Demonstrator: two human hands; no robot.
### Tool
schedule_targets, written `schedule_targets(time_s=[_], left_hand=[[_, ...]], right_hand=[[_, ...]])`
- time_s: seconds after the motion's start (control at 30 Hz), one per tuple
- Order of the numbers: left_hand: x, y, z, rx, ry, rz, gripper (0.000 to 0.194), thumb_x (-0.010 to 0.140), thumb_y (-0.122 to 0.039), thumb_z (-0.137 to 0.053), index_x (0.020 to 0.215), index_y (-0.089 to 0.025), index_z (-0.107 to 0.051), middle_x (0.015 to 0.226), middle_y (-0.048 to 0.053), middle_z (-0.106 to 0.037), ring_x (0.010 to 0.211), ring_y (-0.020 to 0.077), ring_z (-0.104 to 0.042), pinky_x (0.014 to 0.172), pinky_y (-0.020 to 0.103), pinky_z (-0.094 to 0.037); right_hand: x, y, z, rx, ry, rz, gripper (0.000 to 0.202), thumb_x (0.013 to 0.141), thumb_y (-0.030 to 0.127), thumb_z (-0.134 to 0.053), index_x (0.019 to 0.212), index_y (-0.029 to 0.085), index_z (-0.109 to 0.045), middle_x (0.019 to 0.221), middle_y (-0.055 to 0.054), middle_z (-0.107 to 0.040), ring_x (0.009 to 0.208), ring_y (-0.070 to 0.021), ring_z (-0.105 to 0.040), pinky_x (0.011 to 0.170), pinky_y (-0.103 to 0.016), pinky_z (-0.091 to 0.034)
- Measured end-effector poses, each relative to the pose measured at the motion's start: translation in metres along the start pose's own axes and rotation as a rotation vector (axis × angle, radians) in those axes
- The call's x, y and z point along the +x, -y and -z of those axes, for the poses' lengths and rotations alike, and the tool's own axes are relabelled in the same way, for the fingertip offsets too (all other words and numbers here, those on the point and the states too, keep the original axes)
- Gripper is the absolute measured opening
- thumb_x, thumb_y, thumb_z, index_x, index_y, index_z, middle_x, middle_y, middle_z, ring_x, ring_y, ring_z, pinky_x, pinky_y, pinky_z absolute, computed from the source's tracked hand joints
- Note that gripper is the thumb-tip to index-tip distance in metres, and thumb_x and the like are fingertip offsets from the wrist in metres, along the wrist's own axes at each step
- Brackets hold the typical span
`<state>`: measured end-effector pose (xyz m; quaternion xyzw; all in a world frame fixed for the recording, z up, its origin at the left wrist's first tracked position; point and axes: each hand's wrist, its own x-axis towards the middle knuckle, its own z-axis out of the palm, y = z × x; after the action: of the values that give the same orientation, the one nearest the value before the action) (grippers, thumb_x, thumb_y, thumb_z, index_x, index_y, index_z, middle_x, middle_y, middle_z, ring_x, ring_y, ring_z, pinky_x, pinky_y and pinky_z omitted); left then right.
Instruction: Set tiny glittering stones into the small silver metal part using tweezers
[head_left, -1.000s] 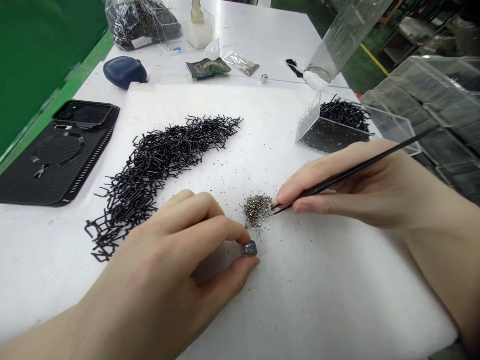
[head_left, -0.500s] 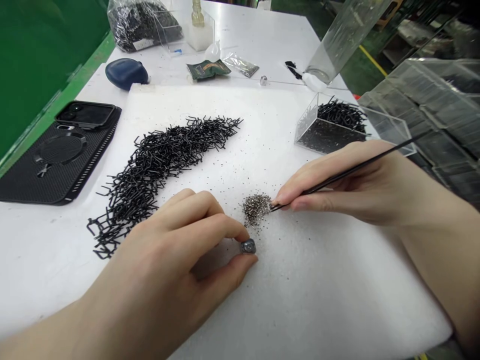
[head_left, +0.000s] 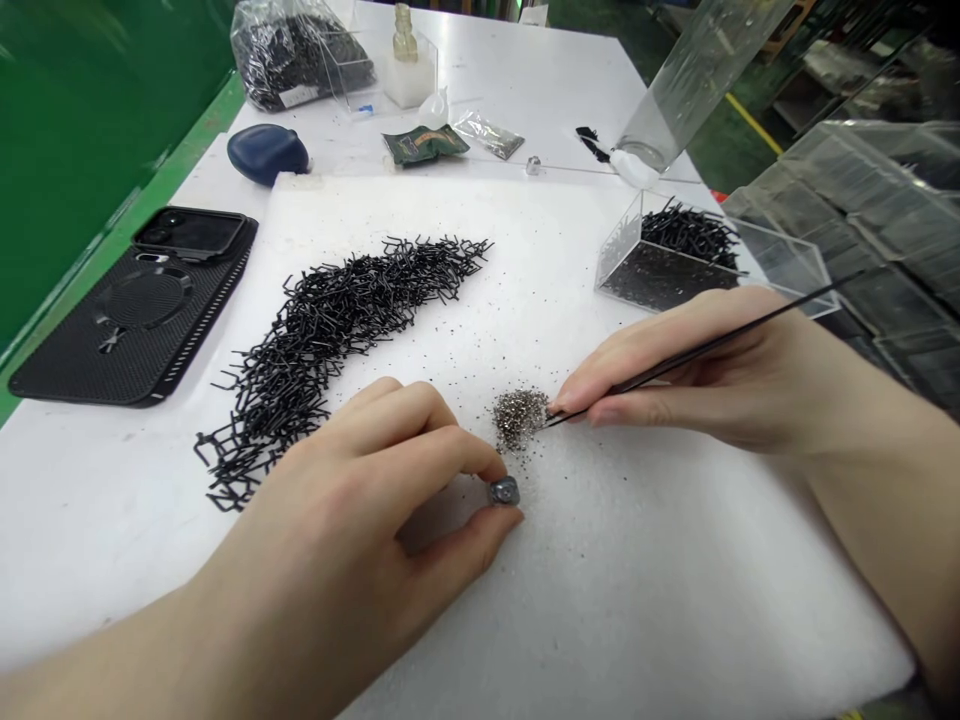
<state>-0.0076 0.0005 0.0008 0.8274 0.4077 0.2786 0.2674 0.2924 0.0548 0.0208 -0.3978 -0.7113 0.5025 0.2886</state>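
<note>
Between thumb and forefinger, my left hand (head_left: pixel 375 500) pinches a small dark grey metal piece (head_left: pixel 504 490) just above the white foam sheet (head_left: pixel 637 600). My right hand (head_left: pixel 675 370) is closed on slim black tweezers (head_left: pixel 675 358), their tips pointing down and left. Those tips touch or hover at the right edge of a small pile of tiny shiny grains (head_left: pixel 517 415); whether they grip a grain is too small to tell. Left of the pile lies a curved heap of bent black pins (head_left: pixel 337 310), partly hidden behind my left hand.
A clear box of black pins (head_left: pixel 667 265) stands beyond my right hand. At left are a black phone case (head_left: pixel 142 300) and a blue egg-shaped object (head_left: pixel 266 153). Farther back are a green packet (head_left: pixel 426 145), a bag of black pieces (head_left: pixel 296 55) and a tilted clear cylinder (head_left: pixel 697 85).
The whole view has shifted slightly, moving the scene a little to the right. The tweezer tips sit slightly lower beside the grain pile. Both hands keep their holds.
</note>
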Motion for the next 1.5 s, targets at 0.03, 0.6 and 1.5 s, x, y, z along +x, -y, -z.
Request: schedule_targets(time_s=[0.03, 0.6, 1.5], left_hand=[[0.0, 0.0, 0.0, 0.0, 0.001, -0.001, 0.018, 0.102, -0.019, -0.076, 0.108, -0.035, -0.081, 0.101, -0.006, -0.072, 0.091, 0.0137, -0.071, 0.086, 0.023, -0.057], [-0.001, -0.001, -0.002, -0.022, -0.02, -0.007, 0.018, 0.102, -0.016, -0.077, 0.107, -0.033, -0.082, 0.099, -0.005, -0.073, 0.09, 0.0147, -0.072, 0.083, 0.025, -0.058], [0.002, 0.0, -0.006, -0.036, -0.027, -0.083, 0.012, 0.105, -0.015, -0.077, 0.109, -0.025, -0.083, 0.097, -0.003, -0.072, 0.094, 0.0159, -0.07, 0.086, 0.027, -0.059]], right_hand=[[0.0, 0.0, 0.0, 0.002, 0.003, -0.004, 0.015, 0.09, 0.029, -0.103, 0.102, 0.037, -0.099, 0.1, 0.001, -0.096, 0.094, -0.0214, -0.094, 0.082, -0.024, -0.077], [-0.002, 0.012, -0.009, 0.053, -0.039, 0.082, 0.01, 0.097, 0.025, -0.098, 0.1, 0.034, -0.098, 0.095, -0.001, -0.094, 0.086, -0.0207, -0.091, 0.075, -0.026, -0.074], [-0.002, 0.011, -0.025, 0.101, 0.121, 0.095, 0.015, 0.099, 0.021, -0.095, 0.109, 0.032, -0.097, 0.099, -0.003, -0.094, 0.094, -0.0239, -0.091, 0.072, -0.028, -0.073]])
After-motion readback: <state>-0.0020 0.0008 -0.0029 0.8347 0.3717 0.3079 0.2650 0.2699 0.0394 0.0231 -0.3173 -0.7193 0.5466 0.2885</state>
